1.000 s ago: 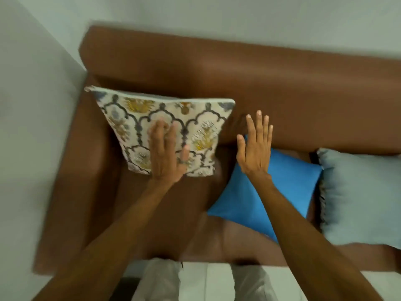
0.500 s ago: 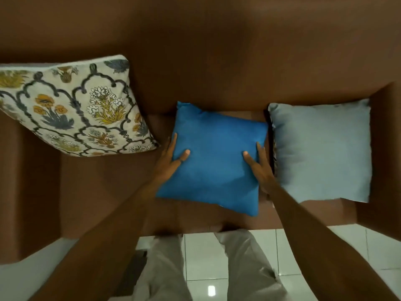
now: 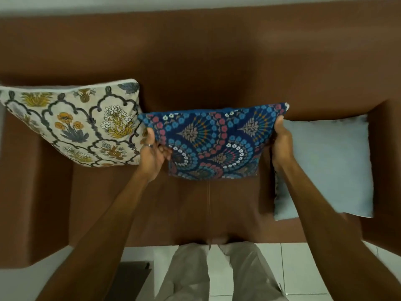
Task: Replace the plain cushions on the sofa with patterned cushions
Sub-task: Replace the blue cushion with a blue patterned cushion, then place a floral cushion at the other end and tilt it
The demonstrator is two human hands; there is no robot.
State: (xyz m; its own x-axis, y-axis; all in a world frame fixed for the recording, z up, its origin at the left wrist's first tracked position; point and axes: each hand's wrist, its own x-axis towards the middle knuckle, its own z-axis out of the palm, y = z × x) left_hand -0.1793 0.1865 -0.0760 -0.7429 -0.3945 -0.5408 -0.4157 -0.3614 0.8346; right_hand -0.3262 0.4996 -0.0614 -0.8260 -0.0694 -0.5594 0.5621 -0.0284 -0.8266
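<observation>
The person stands right at the front edge of the brown sofa [image 3: 217,61], pale trousers [image 3: 217,272] against it, both bare arms stretched out over the seat. Between the two hands is a dark blue cushion [image 3: 214,140] printed with fans of blue, pink and white dots. It is held over the middle of the seat, close to the backrest, its top edge leaning toward the back; whether its lower edge touches the seat I cannot tell.

The left hand [image 3: 153,153] grips the blue cushion's left side, thumb on the front face and the fingers [image 3: 167,155] curled in at the edge; a ring shows on the thumb. The right hand [image 3: 281,144] clasps the right side, near the upper corner, thumb over the front and the rest of the fingers hidden behind the fabric. Both hands are closed firmly on it.

To the left, a cream cushion [image 3: 82,124] with yellow flowers and dark scalloped lines leans against the backrest at the sofa's left end. Its right edge is just beside the blue cushion's left corner, perhaps touching it. To the right, a plain grey cushion [image 3: 329,166] lies at the sofa's right end, next to the armrest; the right forearm crosses in front of its left edge.

White floor tiles [image 3: 299,268] show below the sofa, and a dark mat [image 3: 130,276] lies by the person's left leg.
</observation>
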